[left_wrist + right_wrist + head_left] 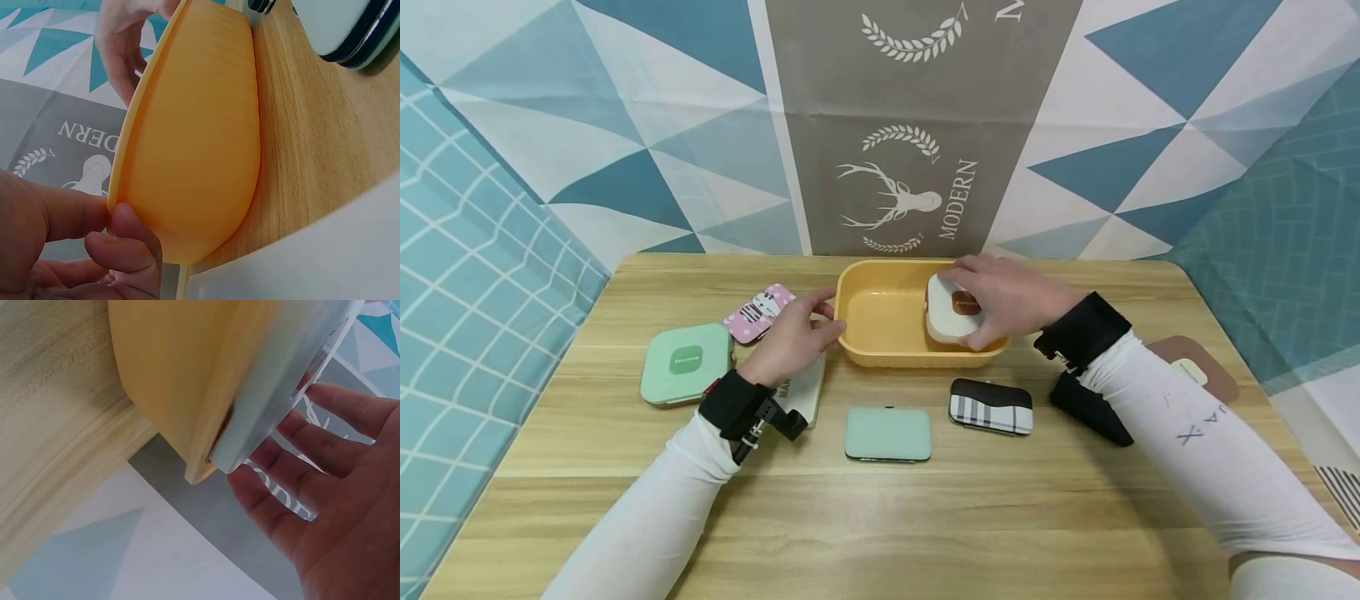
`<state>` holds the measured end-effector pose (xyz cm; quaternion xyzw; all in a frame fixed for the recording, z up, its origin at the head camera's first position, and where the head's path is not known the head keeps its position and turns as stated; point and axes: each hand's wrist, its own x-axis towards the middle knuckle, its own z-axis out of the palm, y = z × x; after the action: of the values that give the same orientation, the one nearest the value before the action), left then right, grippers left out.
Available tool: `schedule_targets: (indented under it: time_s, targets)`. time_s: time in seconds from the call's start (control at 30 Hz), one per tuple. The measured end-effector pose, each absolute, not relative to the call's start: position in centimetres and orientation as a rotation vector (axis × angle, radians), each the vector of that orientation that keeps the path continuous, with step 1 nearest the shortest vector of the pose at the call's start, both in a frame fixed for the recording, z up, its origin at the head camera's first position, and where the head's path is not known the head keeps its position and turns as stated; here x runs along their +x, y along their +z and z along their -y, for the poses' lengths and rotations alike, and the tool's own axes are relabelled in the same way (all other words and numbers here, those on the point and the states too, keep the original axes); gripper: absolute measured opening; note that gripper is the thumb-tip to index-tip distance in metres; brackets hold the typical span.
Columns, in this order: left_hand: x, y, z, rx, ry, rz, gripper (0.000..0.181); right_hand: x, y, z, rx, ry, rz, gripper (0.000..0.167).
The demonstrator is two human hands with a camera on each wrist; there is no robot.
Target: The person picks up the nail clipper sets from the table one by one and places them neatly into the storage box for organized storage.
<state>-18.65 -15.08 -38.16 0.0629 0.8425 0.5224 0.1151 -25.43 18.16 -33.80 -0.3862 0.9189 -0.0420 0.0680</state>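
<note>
A yellow plastic basin [887, 360] stands at the back of the table. My left hand [793, 337] pinches its left rim between thumb and fingers; the left wrist view shows this grip on the basin's wall [194, 125] close up. In the right end of the basin is a white square case [943, 312] with a brown label. My right hand [1015, 292] holds this case, thumb on the near side and fingers on the far side. In the right wrist view, fingertips touch the edge of the case [275, 387], which sits slightly above the rim. Its underside is hidden.
Left of the basin lie a mint square case [687, 358], a pink patterned case [752, 315] and a pale flat item [808, 392] partly under the left wrist. In front are a mint oblong case [887, 433] and a plaid case [991, 410]. A black case [1086, 408] and brown case [1213, 371] lie right.
</note>
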Motion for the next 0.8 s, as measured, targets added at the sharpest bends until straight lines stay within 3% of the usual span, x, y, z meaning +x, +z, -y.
schedule_targets:
  time_s: [0.8]
  targets:
    - [-18.6,-38.1,15.1,0.214,1.508,-2.498,0.061,-26.5,-35.8,-17.7,-1.215,-0.120,-2.685,0.097]
